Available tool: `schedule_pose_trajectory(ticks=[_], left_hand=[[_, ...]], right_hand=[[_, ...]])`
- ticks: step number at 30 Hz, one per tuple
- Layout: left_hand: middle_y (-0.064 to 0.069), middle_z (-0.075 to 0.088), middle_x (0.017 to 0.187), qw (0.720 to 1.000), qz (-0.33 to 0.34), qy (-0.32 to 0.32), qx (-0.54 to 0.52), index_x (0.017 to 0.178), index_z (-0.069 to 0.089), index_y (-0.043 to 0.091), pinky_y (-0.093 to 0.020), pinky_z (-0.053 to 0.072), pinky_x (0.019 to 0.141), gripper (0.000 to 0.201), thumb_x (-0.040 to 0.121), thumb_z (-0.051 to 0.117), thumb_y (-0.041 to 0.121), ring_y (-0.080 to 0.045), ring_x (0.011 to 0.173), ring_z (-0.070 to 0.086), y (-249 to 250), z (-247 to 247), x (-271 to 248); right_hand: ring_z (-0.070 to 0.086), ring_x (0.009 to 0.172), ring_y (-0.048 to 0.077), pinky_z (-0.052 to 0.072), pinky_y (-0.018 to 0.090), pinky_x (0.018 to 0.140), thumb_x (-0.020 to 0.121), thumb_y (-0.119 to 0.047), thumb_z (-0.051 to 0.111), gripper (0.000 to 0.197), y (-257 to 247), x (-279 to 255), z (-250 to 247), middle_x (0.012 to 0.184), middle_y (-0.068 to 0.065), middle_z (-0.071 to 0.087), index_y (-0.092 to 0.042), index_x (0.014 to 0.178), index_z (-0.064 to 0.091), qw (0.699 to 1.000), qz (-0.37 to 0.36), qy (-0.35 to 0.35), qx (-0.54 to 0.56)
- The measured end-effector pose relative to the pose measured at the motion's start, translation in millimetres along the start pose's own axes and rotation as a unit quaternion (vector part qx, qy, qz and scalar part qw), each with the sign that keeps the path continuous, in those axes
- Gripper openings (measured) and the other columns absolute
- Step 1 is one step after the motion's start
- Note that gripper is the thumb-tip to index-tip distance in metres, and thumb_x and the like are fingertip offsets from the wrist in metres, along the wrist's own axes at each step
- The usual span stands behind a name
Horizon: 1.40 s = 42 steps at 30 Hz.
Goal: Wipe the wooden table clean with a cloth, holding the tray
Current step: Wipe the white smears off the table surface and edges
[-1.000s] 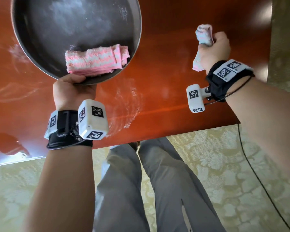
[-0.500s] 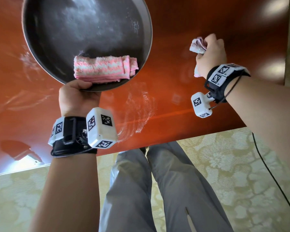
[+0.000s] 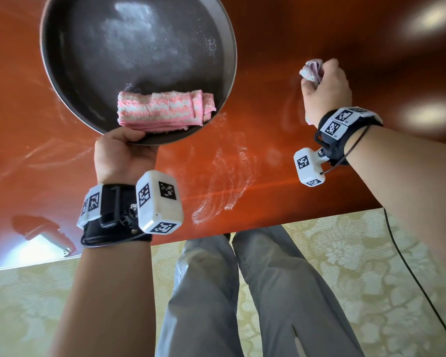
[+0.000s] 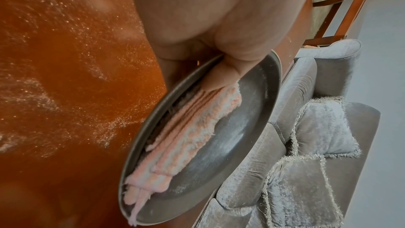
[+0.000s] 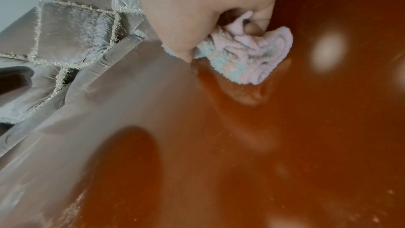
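My left hand (image 3: 125,148) grips the near rim of a round dark metal tray (image 3: 83,104), thumb over the edge, above the glossy red-brown wooden table (image 3: 268,42). A folded pink-and-white cloth (image 3: 165,110) lies in the tray by my thumb, also seen on the tray (image 4: 252,119) as the folded cloth (image 4: 186,136) in the left wrist view. My right hand (image 3: 322,86) clutches a bunched pink-and-white cloth (image 3: 310,70) just over the table at the right; the right wrist view shows that cloth (image 5: 252,55) crumpled in my fingers. White powder streaks (image 3: 224,181) mark the table between my hands.
The table's near edge (image 3: 307,216) runs just in front of my legs (image 3: 242,292), over a patterned yellow floor (image 3: 345,266). A black cable (image 3: 410,266) trails at the right. A grey sofa with fringed cushions (image 4: 317,127) stands beyond the table's far side.
My right hand with the bunched cloth has come down and nearer the table, the cloth now tucked deeper in the fist. The left hand still holds the tray the same way.
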State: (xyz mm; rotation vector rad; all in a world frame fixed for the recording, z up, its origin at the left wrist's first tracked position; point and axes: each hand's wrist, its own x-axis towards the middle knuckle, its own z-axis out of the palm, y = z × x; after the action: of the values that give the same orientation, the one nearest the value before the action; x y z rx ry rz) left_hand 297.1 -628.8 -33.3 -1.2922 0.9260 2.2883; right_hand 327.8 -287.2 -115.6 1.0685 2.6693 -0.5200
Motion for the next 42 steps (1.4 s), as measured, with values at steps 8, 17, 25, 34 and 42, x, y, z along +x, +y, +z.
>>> schedule_pose_trajectory(ticks=[8,17,25,34,42], left_hand=[[-0.018,0.068,0.103,1.0,-0.003,-0.004,-0.004,0.082,0.067,-0.004,-0.044,0.053,0.099,0.049,0.038,0.05,-0.014,-0.037,0.098,0.068,10.6,-6.0,6.4],[-0.018,0.065,0.111,1.0,0.009,-0.006,-0.019,0.098,0.062,-0.002,-0.044,0.052,0.1,0.062,0.038,0.051,-0.012,-0.036,0.104,0.066,31.7,-19.5,8.2],[-0.016,0.07,0.098,0.999,0.02,-0.017,-0.044,0.067,0.075,-0.001,-0.045,0.053,0.098,0.046,0.027,0.053,-0.009,-0.033,0.094,0.07,48.6,-32.2,3.1],[-0.017,0.072,0.091,0.997,0.032,-0.024,-0.065,0.07,0.074,-0.003,-0.041,0.061,0.074,0.047,0.029,0.052,-0.011,-0.033,0.083,0.073,45.2,-37.8,-17.0],[-0.021,0.067,0.113,0.992,0.053,0.009,-0.115,0.106,0.06,-0.003,-0.05,0.051,0.099,0.055,0.058,0.033,-0.011,-0.039,0.11,0.066,32.3,-33.3,-19.8]], right_hand=[[0.061,0.11,0.03,0.043,0.031,0.077,0.101,-0.026,0.044,0.031,-29.5,10.3,12.2,0.127,0.01,0.056,-0.011,0.129,0.046,1.0,-0.01,0.01,-0.012],[0.062,0.101,0.029,0.045,0.033,0.075,0.097,-0.011,0.049,0.025,-103.2,-19.6,46.9,0.116,0.01,0.058,-0.012,0.122,0.051,0.984,-0.176,-0.012,-0.03],[0.058,0.081,0.032,0.054,0.046,0.062,0.089,-0.005,0.045,0.025,-142.9,-114.2,93.7,0.1,0.01,0.056,-0.015,0.111,0.055,0.933,-0.332,-0.132,-0.037],[0.059,0.081,0.024,0.054,0.043,0.071,0.096,-0.018,0.043,0.014,-141.4,-115.1,83.4,0.096,0.002,0.055,-0.021,0.105,0.053,0.926,-0.329,-0.18,0.035],[0.058,0.098,0.021,0.04,0.025,0.078,0.091,-0.015,0.047,0.022,-87.4,-43.1,15.4,0.108,0.006,0.064,-0.01,0.109,0.057,0.978,-0.123,-0.066,0.155]])
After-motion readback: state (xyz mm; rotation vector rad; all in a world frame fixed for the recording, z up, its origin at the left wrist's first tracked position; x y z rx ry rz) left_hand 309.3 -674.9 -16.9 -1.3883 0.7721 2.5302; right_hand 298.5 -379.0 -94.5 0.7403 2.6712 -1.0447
